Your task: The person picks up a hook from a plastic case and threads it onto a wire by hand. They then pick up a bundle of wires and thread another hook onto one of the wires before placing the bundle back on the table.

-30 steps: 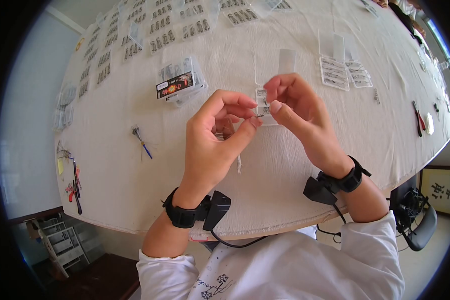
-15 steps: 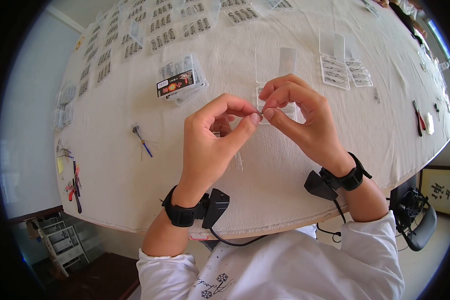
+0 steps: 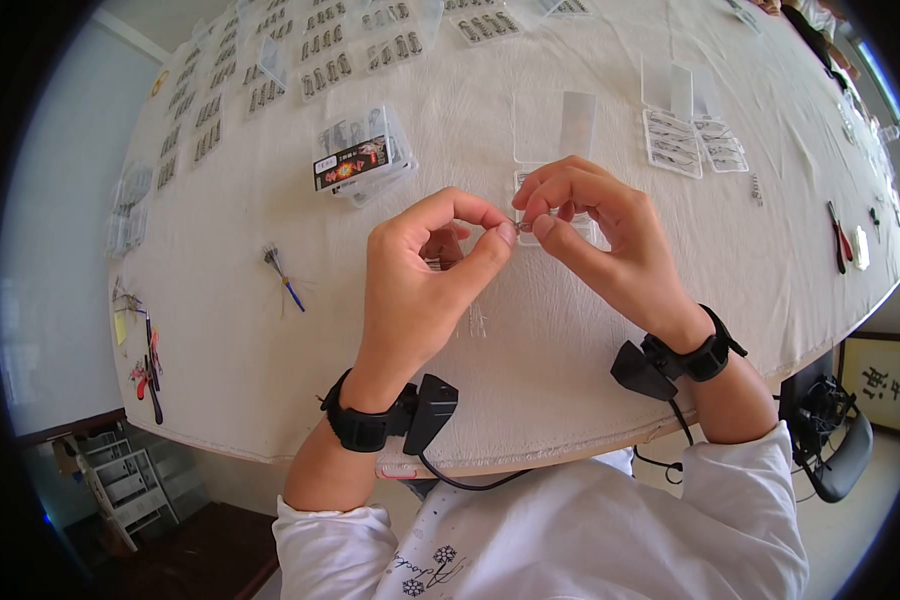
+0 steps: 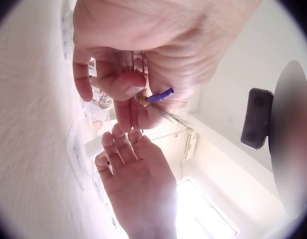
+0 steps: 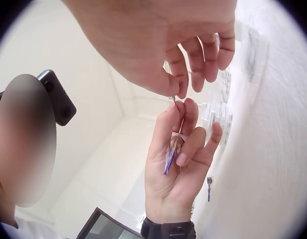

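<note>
Your left hand tucks a blue-ended wire bundle and pinches a small silvery metal piece, held between both hands; your right hand pinches its far end. Apparent step: fitting; next requires steady alignment.

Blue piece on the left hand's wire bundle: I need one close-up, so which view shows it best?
The left wrist view: there the blue piece looks thick and uncovered. The right wrist view shows it too, but slimmer; in the head view, the left hand hides it.
</note>
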Tool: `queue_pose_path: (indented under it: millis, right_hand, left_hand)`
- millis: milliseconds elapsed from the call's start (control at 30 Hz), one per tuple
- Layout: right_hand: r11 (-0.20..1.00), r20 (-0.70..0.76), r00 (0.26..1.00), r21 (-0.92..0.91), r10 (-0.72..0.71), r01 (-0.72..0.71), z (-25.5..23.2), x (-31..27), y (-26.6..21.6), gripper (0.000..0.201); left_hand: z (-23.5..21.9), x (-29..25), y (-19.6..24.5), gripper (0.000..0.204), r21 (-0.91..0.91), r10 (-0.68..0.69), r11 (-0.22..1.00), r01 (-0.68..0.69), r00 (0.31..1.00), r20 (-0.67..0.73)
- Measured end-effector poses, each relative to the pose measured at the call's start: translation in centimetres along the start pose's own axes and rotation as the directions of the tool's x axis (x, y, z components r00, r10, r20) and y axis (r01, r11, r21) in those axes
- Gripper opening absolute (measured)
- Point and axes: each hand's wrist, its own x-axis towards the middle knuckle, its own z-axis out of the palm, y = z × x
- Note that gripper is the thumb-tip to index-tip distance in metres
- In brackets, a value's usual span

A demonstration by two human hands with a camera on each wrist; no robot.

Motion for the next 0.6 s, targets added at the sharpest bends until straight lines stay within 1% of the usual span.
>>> queue_pose_path:
  millis: [167,267,367,467,600]
  right_hand:
    - [1.000,0.012,1.000,-0.023,-0.016,0.017,-0.04,-0.06,-0.12,0.006]
    - [0.993,0.023,0.998,-0.101,-0.057,0.060,-0.23,-0.05,-0.15,0.005]
    - [0.987,0.027,0.997,-0.140,-0.076,0.079,-0.26,-0.02,-0.30,0.004]
    - [0.985,0.017,0.997,-0.153,-0.074,0.076,-0.08,-0.13,-0.33,0.004]
    - [0.983,0.014,0.996,-0.163,-0.087,0.089,-0.13,-0.10,-0.43,0.004]
  left_hand:
    - [-0.04,0.02,0.15,0.007,0.039,0.004,0.999,-0.005,1.000,0.005]
    - [0.07,0.00,0.32,0.005,0.065,0.006,0.998,-0.007,1.000,0.006]
    - [0.14,0.00,0.49,0.004,0.093,0.019,0.995,-0.019,1.000,0.003]
    - [0.12,0.08,0.35,0.003,0.103,0.053,0.993,-0.054,0.999,0.004]
    - [0.03,0.05,0.31,0.004,0.113,0.061,0.992,-0.062,0.998,0.011]
